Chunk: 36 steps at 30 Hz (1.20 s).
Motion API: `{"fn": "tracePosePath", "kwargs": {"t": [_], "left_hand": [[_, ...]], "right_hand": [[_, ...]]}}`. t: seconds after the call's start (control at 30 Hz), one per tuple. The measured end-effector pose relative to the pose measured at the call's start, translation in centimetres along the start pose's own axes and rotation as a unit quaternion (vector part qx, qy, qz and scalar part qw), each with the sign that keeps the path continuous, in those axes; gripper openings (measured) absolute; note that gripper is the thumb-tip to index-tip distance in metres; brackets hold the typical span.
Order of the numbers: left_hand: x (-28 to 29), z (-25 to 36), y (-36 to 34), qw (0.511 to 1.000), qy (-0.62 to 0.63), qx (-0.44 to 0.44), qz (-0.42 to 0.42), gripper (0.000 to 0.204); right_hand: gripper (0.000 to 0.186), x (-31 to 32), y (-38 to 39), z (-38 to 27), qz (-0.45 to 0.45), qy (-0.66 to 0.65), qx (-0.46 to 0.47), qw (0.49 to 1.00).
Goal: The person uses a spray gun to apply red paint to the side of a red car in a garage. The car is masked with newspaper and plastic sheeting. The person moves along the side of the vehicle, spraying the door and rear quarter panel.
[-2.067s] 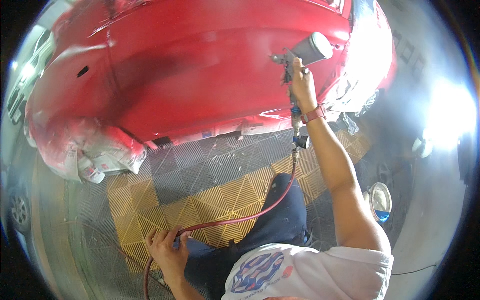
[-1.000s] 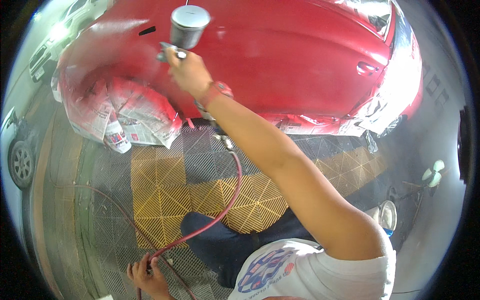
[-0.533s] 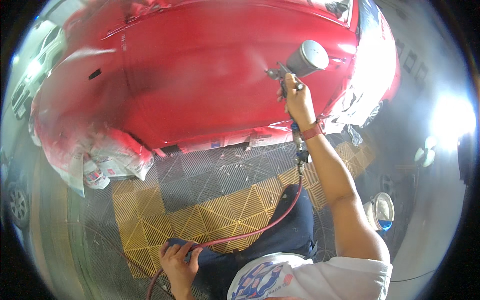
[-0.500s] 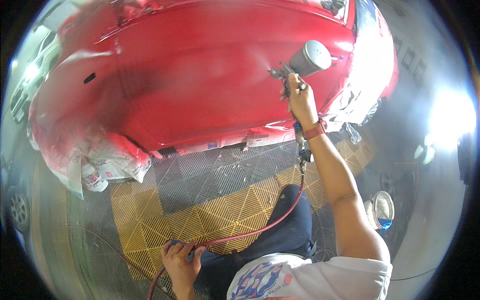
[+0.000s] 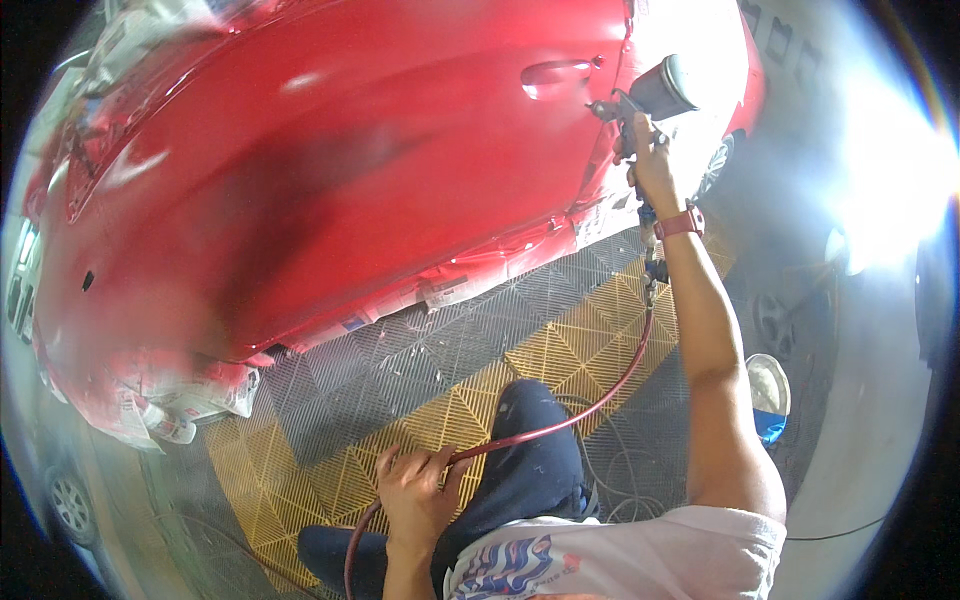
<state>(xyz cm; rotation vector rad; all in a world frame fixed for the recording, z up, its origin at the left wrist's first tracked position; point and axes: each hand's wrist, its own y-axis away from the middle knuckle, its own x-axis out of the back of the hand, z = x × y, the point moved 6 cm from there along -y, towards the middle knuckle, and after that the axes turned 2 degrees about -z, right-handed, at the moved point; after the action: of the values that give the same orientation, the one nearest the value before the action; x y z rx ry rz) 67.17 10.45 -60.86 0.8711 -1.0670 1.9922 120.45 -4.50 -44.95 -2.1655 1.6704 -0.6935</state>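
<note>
My right hand [image 5: 655, 165] grips a metal spray gun [image 5: 625, 110] with a grey cup [image 5: 663, 88] on top, held over the side of a red car [image 5: 330, 190], just right of and below its door handle [image 5: 548, 78]. A gauge fitting and a red hose [image 5: 610, 393] hang below the gun. My left hand [image 5: 420, 485] is closed round that hose low in the view, over my dark trousers. Paint-spattered masking paper [image 5: 210, 400] covers the car's lower left, and more runs along its bottom edge.
Grey and yellow grid tiles [image 5: 370, 450] form the floor under me, with thin lines lying on it. A bucket [image 5: 768, 395] stands beside my right arm. A bright lamp [image 5: 890, 190] glares at the right. A car wheel [image 5: 72, 505] shows at the lower left.
My right hand with the gun swung left a second ago, then back right, and has moved further right toward the door handle. The view has turned; my left hand appears further right.
</note>
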Motion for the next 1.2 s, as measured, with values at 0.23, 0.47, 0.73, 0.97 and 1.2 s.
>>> {"fn": "tracePosePath", "kwargs": {"t": [0.23,0.47,0.73,0.97,1.2], "left_hand": [[-1.3,2.9,-4.0,1.000,0.002,-0.005,0.000,0.027],[0.0,1.0,-4.2,0.993,-0.080,0.070,0.045,0.028],[3.1,-2.6,-1.0,0.974,-0.146,0.157,0.079,0.030],[3.8,-4.1,2.6,0.961,-0.175,0.203,0.061,0.029],[0.7,-2.4,2.2,0.985,-0.108,0.133,0.018,0.025]], "right_hand": [[0.069,7.2,-6.4,5.1,0.078,0.004,-0.044,0.996],[0.072,10.1,-9.9,9.4,0.301,-0.066,0.009,0.951],[0.071,-1.7,-0.7,10.7,0.298,-0.222,-0.036,0.928],[0.058,-11.4,5.3,4.6,0.020,-0.327,0.002,0.945],[0.058,-5.9,0.3,-0.8,-0.087,-0.125,0.005,0.988]]}}
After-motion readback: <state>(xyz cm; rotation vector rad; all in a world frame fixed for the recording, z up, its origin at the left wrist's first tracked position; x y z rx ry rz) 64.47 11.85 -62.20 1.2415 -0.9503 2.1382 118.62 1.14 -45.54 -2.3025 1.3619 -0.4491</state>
